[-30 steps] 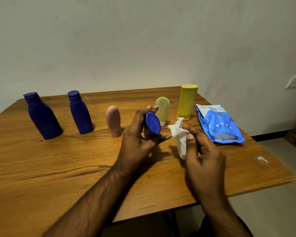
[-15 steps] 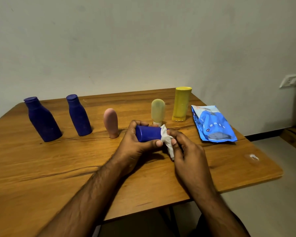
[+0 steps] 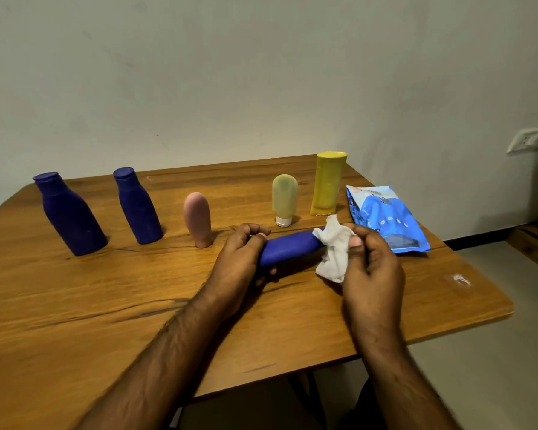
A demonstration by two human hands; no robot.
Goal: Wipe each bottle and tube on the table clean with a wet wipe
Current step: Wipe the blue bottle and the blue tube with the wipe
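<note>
Moved: since half a second ago the blue tube (image 3: 289, 247) has been drawn out longer from the left hand (image 3: 241, 259), and the wet wipe (image 3: 334, 249) has slid from its middle to its right end.
Left grip: curled round the left end of the tube, holding it level just above the desk (image 3: 75, 305).
Right grip: the right hand (image 3: 368, 262) pinches the bunched wipe against the tube's right end.
Meaning: the wipe has likely run along the tube's length, so this tube looks nearly done; the others seem not yet handled.
Waiting: two dark blue bottles (image 3: 70, 217) (image 3: 137, 207) at far left, a pink tube (image 3: 198, 220), a pale yellow tube (image 3: 284, 198) and a yellow bottle (image 3: 327, 183) stand in a row on the far side; a blue wipe packet (image 3: 385, 217) lies at right.
Hidden: the tube's ends are covered by palm and wipe; its underside cannot be seen. Printing on the packet is too blurred to read.
</note>
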